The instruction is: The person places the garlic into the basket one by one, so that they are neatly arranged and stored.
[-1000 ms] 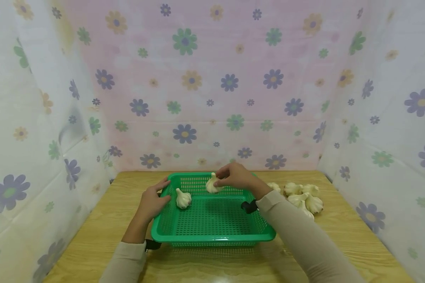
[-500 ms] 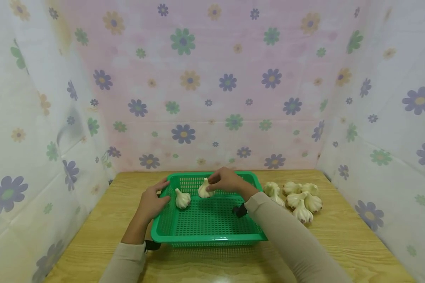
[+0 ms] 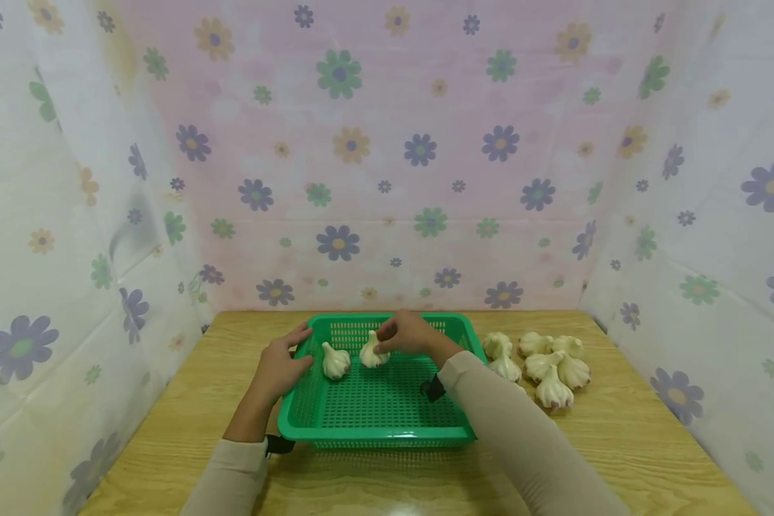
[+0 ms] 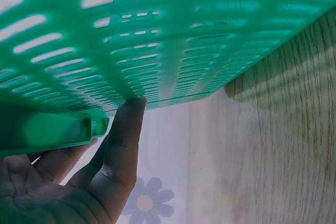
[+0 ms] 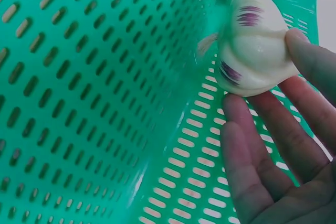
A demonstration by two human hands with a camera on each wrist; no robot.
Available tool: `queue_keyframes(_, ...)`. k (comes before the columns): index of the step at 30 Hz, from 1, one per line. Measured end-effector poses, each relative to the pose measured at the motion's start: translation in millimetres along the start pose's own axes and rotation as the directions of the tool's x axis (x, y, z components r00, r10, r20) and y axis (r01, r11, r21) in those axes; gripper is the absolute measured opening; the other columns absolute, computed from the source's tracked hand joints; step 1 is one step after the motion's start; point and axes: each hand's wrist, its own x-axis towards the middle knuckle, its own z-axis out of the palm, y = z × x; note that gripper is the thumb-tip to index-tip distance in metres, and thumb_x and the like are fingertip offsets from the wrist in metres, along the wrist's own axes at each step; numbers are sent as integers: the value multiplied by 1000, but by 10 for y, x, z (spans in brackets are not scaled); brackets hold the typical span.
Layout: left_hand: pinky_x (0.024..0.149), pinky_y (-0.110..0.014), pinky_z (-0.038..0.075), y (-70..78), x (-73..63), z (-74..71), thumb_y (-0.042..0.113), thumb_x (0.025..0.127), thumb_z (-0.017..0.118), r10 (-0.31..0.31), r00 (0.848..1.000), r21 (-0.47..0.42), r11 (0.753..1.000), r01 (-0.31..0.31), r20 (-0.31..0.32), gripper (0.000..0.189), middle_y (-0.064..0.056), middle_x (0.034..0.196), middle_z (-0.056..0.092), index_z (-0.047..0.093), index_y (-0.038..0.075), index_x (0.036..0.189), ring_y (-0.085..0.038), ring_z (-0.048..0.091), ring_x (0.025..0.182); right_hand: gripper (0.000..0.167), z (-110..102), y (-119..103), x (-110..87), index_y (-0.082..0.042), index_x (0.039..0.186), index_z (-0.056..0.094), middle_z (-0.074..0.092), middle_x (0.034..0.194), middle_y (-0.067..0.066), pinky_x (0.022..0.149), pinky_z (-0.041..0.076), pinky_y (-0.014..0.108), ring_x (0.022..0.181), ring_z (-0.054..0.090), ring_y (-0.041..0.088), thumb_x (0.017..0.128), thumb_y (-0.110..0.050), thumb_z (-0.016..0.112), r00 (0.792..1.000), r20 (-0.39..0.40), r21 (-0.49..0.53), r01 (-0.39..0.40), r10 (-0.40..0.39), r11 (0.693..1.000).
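Observation:
A green plastic basket (image 3: 387, 434) with slotted walls stands on the wooden table. My right hand (image 3: 413, 335) reaches into it and pinches a white garlic bulb (image 3: 370, 354) between thumb and fingers, stem up, low near the back wall. Purple streaks mark this garlic bulb (image 5: 257, 59) in the right wrist view. Another garlic bulb (image 3: 337, 363) sits just left of it inside the basket, partly seen at the top of the right wrist view. My left hand (image 3: 280, 369) holds the basket's left rim, and one finger (image 4: 125, 135) touches the outer wall below the rim.
Several more garlic bulbs (image 3: 553, 387) lie in a loose group on the table (image 3: 619, 430), right of the basket. Flower-patterned cloth (image 3: 387, 165) encloses the table at the back and sides.
My right hand has moved left and lower into the basket with its garlic bulb, now close beside the other one. The left hand stays on the rim.

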Motion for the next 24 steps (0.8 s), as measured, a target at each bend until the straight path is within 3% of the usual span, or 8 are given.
queue_keyframes(11, 48, -30, 43, -4, 15, 7, 5, 95, 62, 5, 1000, -7, 1000, -5, 5, 63, -1, 168, 35, 48, 9, 156, -44, 62, 127, 39, 90, -11, 28, -11, 122, 77, 75, 123, 5, 90, 59, 39, 112, 70, 23, 89, -31, 83, 1000, 5, -26, 10, -10, 1000)
queue_keyframes(24, 59, -31, 49, 15, 13, 3, 5, 94, 62, -14, 1000, 1, 1000, 14, -3, 63, 0, 168, 37, 49, 9, 155, -47, 60, 129, 40, 145, -9, 57, -12, 121, 78, 76, 121, 6, 88, 60, 39, 105, 73, 20, 88, -32, 83, 1000, -17, -12, -12, 12, 1000)
